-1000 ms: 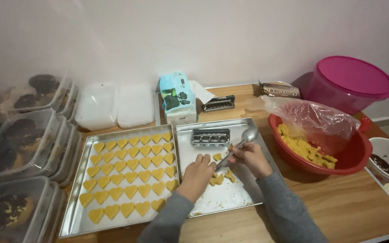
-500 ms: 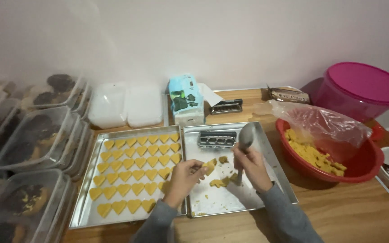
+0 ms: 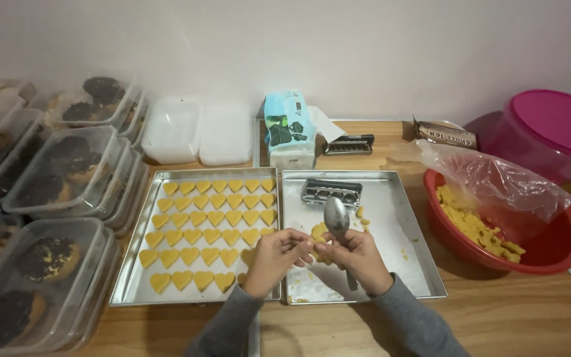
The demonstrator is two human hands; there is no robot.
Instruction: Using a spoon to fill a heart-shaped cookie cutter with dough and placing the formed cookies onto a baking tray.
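Heart tray (image 3: 133, 277) left of spoon tray (image 3: 418, 264); bowl (image 3: 550, 254) right.

metal spoon (image 3: 336, 217) upright, bowl up; yellow dough (image 3: 318, 233) seemingly pinched beside it.

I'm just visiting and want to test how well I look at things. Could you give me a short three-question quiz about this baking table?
1. True or false: the left tray holds rows of heart-shaped dough pieces.
2. What does the right hand hold? A) a spoon B) a knife C) a rolling pin
3. Fill in: the red bowl of yellow dough bits stands to the ___ of the right tray.

Key
1. True.
2. A: a metal spoon, its bowl pointing up, while the left hand meets the right hand over a lump of dough.
3. Right.
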